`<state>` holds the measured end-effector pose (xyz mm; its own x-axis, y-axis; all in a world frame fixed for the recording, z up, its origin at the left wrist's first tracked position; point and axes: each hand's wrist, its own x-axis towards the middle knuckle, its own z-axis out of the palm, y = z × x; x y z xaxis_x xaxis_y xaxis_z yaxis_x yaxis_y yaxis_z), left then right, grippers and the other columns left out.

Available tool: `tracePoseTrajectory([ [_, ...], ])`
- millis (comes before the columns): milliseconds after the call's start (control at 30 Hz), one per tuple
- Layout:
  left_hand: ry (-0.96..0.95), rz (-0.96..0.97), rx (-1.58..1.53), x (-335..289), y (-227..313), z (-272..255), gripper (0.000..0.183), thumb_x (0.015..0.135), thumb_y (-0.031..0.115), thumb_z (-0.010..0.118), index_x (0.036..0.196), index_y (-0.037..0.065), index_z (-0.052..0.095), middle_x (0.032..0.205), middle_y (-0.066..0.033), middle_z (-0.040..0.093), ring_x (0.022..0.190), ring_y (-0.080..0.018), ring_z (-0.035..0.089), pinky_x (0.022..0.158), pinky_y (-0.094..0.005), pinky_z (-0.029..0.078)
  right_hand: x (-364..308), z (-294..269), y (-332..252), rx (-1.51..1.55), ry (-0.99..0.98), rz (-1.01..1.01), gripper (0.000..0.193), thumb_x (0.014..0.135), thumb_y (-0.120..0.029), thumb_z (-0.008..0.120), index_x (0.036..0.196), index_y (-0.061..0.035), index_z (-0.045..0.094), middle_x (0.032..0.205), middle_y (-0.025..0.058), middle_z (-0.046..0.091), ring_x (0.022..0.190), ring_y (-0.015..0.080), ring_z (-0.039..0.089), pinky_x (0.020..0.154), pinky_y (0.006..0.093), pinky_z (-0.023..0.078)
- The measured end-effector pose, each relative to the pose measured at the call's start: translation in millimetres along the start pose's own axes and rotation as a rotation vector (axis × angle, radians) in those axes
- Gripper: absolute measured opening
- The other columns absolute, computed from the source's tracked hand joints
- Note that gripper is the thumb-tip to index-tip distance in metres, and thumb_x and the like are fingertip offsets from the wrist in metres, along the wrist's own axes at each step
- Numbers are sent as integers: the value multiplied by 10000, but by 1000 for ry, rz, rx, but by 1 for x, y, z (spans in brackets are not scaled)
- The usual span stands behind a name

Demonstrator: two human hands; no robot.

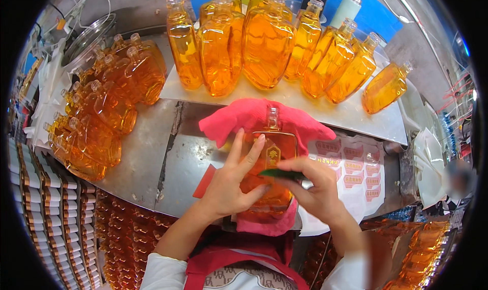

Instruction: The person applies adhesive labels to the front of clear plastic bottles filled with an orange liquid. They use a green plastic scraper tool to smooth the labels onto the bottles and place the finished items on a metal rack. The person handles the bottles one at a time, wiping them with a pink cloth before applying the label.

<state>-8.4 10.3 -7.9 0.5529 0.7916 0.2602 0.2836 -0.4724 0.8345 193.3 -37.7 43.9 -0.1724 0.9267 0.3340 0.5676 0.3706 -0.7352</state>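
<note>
Far left: clustered bottles (114, 94). Left hand (230, 180): fingers spread wide, resting on the amber bottle (288, 140), which lies on pink cloth (239, 118). Right hand (319, 188): pinching a green tool (282, 173) at its gold label (273, 155). Further right: sticker sheet (377, 189).

The place looks like a workshop where bottles are labelled in quantity. A metal-topped bench (147, 132) carries a sheet of pink labels (373, 186), and a bottle (287, 145) with a gold emblem lies there on a pink cloth (234, 117). Like amber bottles form 2 groups, a left cluster (112, 109) and a back row (269, 51); more rows (129, 239) sit packed below bench level. Loose cables (89, 5) hang by the bare wall.
</note>
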Motion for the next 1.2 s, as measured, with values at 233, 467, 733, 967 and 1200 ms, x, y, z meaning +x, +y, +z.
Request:
tracePoseTrajectory([
  [233, 51, 22, -5, -3, -6, 2, 1018, 765, 264, 783, 1560, 125, 163, 1564, -313, 133, 1290, -478, 444, 949, -416, 496, 77, 4, 21, 15, 127, -15, 287, 745, -3, 764, 1021, -29, 688, 887, 116, 694, 851, 275, 680, 735, 326, 537],
  [467, 305, -149, -207, -49, -29, -29, 966, 735, 242, 850, 1495, 12, 299, 1510, -209, 339, 1388, -350, 372, 1000, -431, 466, 54, -1, 24, -197, 36, -336, 226, 681, 22, 749, 871, -85, 690, 862, 67, 685, 823, 250, 666, 698, 345, 502],
  [733, 1295, -261, 1187, -163, -93, -186, 674, 869, 176, 743, 1429, 17, 404, 1451, -176, 438, 1331, -350, 419, 1098, -484, 369, -69, 7, -15, 1, -60, -52, 226, 695, 18, 765, 897, -65, 710, 859, 74, 708, 764, 235, 693, 662, 326, 555],
  [967, 1269, -340, 1140, -181, -154, -224, 922, 760, 334, 834, 1481, 45, 338, 1487, -189, 370, 1364, -378, 325, 1128, -497, 313, 78, -13, 41, 2, 138, 185, 234, 844, -172, 663, 1008, -6, 647, 848, 79, 666, 790, 162, 626, 731, 298, 502],
  [1200, 1106, -172, 765, -205, -164, -260, 799, 854, 86, 736, 1502, -2, 278, 1551, -167, 315, 1373, -313, 370, 1128, -425, 326, 128, -12, 48, -434, -307, 198, 338, 838, -362, 653, 955, -55, 735, 874, 154, 717, 821, 296, 687, 753, 386, 524],
])
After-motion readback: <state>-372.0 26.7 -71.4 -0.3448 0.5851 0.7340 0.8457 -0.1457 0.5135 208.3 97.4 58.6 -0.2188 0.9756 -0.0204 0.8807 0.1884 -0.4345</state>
